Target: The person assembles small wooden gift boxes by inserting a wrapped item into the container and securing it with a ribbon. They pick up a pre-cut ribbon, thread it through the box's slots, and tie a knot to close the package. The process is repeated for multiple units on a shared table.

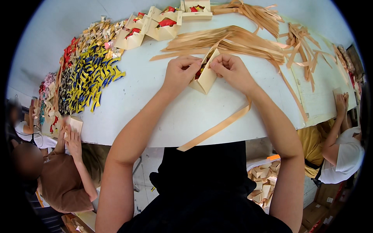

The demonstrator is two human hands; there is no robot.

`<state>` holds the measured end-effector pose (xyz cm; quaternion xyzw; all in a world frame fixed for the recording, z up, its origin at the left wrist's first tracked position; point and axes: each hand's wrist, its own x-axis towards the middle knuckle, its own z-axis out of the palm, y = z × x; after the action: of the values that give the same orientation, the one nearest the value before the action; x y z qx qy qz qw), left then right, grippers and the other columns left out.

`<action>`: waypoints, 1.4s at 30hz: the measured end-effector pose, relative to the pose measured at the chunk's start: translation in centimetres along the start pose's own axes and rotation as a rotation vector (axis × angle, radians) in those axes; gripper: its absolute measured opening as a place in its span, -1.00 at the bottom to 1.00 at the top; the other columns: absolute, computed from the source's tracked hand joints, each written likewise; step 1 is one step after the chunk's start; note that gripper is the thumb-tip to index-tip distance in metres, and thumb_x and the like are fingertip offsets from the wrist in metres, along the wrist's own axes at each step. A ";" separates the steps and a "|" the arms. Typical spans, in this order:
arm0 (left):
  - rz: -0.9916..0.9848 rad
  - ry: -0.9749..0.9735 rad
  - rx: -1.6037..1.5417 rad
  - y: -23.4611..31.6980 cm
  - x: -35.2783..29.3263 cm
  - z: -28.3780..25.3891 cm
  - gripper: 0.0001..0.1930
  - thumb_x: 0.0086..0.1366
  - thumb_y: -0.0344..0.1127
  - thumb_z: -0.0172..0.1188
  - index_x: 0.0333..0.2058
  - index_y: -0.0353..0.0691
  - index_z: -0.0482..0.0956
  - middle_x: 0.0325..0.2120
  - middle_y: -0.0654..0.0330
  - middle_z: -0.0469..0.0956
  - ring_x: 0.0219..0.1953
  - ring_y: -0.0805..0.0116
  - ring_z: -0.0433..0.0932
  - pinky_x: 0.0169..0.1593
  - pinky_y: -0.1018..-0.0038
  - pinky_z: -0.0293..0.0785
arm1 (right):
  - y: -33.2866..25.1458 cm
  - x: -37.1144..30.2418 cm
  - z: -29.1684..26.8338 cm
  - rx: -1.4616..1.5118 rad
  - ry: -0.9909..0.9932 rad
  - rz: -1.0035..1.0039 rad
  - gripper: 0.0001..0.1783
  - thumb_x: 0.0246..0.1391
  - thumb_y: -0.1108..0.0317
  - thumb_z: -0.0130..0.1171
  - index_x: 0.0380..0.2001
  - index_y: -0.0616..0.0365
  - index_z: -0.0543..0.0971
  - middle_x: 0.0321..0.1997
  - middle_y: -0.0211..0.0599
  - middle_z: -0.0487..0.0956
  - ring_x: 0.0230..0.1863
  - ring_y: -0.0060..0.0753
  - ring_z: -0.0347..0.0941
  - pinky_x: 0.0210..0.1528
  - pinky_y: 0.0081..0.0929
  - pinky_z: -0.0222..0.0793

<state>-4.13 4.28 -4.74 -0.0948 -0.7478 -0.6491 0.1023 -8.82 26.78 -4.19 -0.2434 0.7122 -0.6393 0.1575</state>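
Between my hands, near the middle of the table, stands a small cream cardboard box (206, 82), its top partly open, with red and yellow wrapped pieces showing inside. My left hand (182, 72) is closed at the box's left upper edge, thumb and fingers pinched together. On the other side, my right hand (232, 70) pinches near the right upper edge; the fingertips hide exactly what they grip. A tan satin ribbon (217, 127) runs from beneath my right wrist toward the table's front edge. Its link to the box is hidden.
Open filled boxes (167, 24) line the far side. Wrapped sweets (87, 73) are heaped at left. Bundles of tan ribbon (229, 39) lie behind my hands. Co-workers sit at left (64, 178) and right (338, 151). A bin of cream boxes (265, 180) stands below right.
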 end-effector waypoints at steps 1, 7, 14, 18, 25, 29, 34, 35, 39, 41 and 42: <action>0.004 -0.001 0.004 -0.1 0.0 -0.1 -0.77 0.43 -0.35 0.28 -0.22 -0.45 0.79 -0.19 0.14 0.73 -0.26 0.49 0.63 -0.19 0.51 0.55 | -0.5 0.0 0.2 0.005 0.008 0.014 -0.83 0.40 0.28 0.29 -0.21 0.16 0.64 -0.33 -0.58 0.58 -0.31 -0.75 0.37 -0.23 -0.65 0.32; -0.042 -0.043 0.058 0.2 0.0 -0.3 -0.77 0.47 -0.38 0.23 -0.19 -0.43 0.80 -0.08 0.09 0.73 -0.09 0.43 0.63 0.02 0.48 0.53 | -0.6 -0.1 0.1 0.042 0.028 0.042 -0.82 0.38 0.28 0.31 -0.23 0.18 0.67 -0.34 -0.57 0.60 -0.33 -0.74 0.37 -0.27 -0.67 0.30; -0.028 -0.040 0.006 0.2 0.0 0.0 -0.76 0.46 -0.39 0.22 -0.21 -0.44 0.80 -0.08 0.08 0.74 -0.11 0.44 0.63 -0.01 0.49 0.53 | -0.6 -0.1 0.5 0.124 0.074 0.047 -0.80 0.31 0.28 0.36 -0.25 0.23 0.68 -0.35 -0.51 0.64 -0.36 -0.74 0.43 -0.30 -0.65 0.34; -0.006 0.005 -0.006 -0.4 0.1 -0.2 -0.76 0.44 -0.35 0.27 -0.26 -0.45 0.79 -0.18 0.11 0.76 -0.30 0.49 0.62 -0.20 0.52 0.54 | -0.9 0.1 1.1 0.078 0.094 0.062 -0.83 0.30 0.30 0.35 -0.32 0.16 0.65 -0.41 -0.56 0.57 -0.40 -0.73 0.33 -0.34 -0.66 0.22; -0.008 -0.045 0.003 0.2 0.3 -0.4 -0.77 0.44 -0.35 0.27 -0.24 -0.43 0.80 -0.18 0.12 0.76 -0.24 0.49 0.62 -0.15 0.51 0.54 | -0.8 0.4 1.2 0.050 0.121 0.056 -0.82 0.26 0.29 0.37 -0.34 0.17 0.67 -0.41 -0.54 0.60 -0.40 -0.74 0.37 -0.34 -0.66 0.27; 0.112 -0.067 0.092 -0.5 0.5 -0.5 -0.78 0.44 -0.34 0.27 -0.23 -0.40 0.81 -0.20 0.17 0.75 -0.21 0.48 0.64 -0.13 0.51 0.54 | -0.4 0.5 1.1 0.042 0.114 0.065 -0.82 0.26 0.28 0.39 -0.30 0.18 0.70 -0.39 -0.53 0.63 -0.38 -0.75 0.39 -0.32 -0.67 0.30; 0.091 -0.046 0.040 -0.4 0.7 -0.5 -0.86 0.38 -0.40 0.34 -0.24 -0.35 0.81 -0.23 0.20 0.73 -0.24 0.50 0.63 -0.19 0.53 0.56 | -1.0 0.4 1.0 0.042 0.085 0.070 -0.75 0.27 0.24 0.41 -0.30 0.24 0.69 -0.40 -0.46 0.65 -0.39 -0.70 0.45 -0.32 -0.62 0.37; 0.107 -0.046 0.076 -0.2 0.7 -0.4 -0.88 0.36 -0.42 0.35 -0.25 -0.34 0.81 -0.23 0.21 0.72 -0.25 0.51 0.63 -0.20 0.53 0.56 | -1.1 0.3 0.9 0.046 0.072 0.069 -0.72 0.26 0.22 0.41 -0.31 0.27 0.69 -0.40 -0.42 0.66 -0.39 -0.68 0.48 -0.32 -0.59 0.41; 0.055 -0.069 0.253 1.5 0.7 -0.2 -0.89 0.45 -0.48 0.27 -0.22 -0.40 0.74 -0.11 0.18 0.68 -0.15 0.49 0.66 -0.12 0.51 0.61 | -1.4 0.3 0.8 -0.004 0.081 0.069 -0.61 0.29 0.10 0.40 -0.30 0.28 0.68 -0.43 -0.40 0.66 -0.41 -0.65 0.49 -0.33 -0.55 0.43; -0.046 -0.045 0.229 1.6 0.6 0.5 -0.87 0.50 -0.45 0.24 -0.22 -0.41 0.67 -0.11 0.15 0.68 -0.17 0.45 0.68 -0.11 0.49 0.66 | -2.0 0.1 1.3 -0.096 0.142 0.097 -0.53 0.27 -0.02 0.41 -0.33 0.26 0.66 -0.45 -0.37 0.66 -0.43 -0.60 0.52 -0.34 -0.52 0.45; -0.036 -0.031 0.117 1.1 0.5 0.5 -0.87 0.52 -0.41 0.20 -0.18 -0.39 0.62 -0.10 0.11 0.68 -0.18 0.41 0.70 -0.10 0.46 0.69 | -2.7 0.0 1.8 -0.219 0.181 0.108 -0.50 0.23 -0.08 0.43 -0.37 0.21 0.63 -0.47 -0.40 0.64 -0.43 -0.60 0.50 -0.36 -0.53 0.42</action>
<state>-4.32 4.89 -3.62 -0.0852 -0.7876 -0.6044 0.0847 -7.46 25.08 -1.73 -0.1619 0.8010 -0.5678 0.0993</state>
